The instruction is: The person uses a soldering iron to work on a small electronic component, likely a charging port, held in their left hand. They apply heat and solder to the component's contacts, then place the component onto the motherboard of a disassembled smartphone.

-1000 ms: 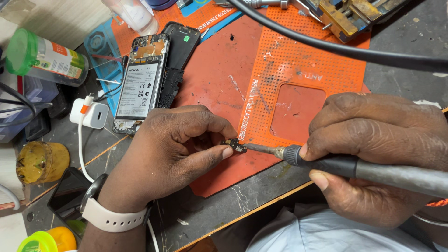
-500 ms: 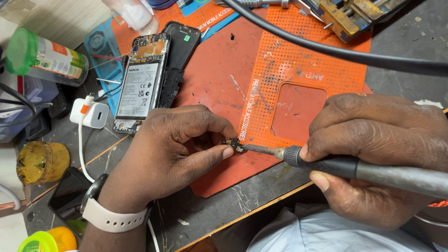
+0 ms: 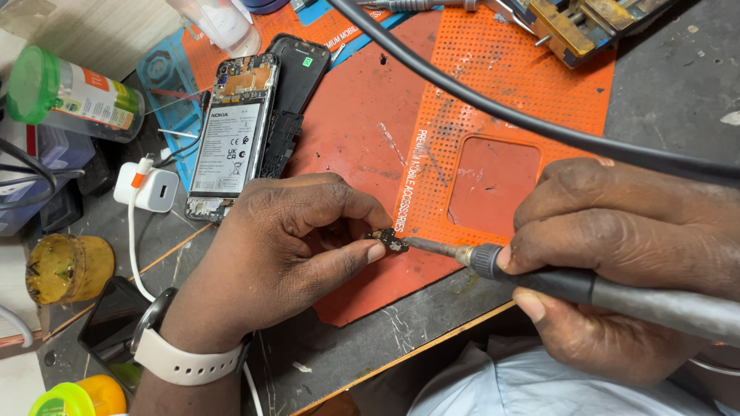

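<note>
My left hand pinches a tiny dark circuit part between thumb and forefinger, just above the orange work mat. A grey soldering iron is gripped in my right hand, and its metal tip touches the part from the right. An opened phone with its battery showing lies face down at the mat's left edge, its black back cover next to it. A pale watch band circles my left wrist.
A thick black cable crosses the mat diagonally. A white charger plug, a green-capped bottle, a yellow jar and a dark phone crowd the left. A metal vise sits at the top right.
</note>
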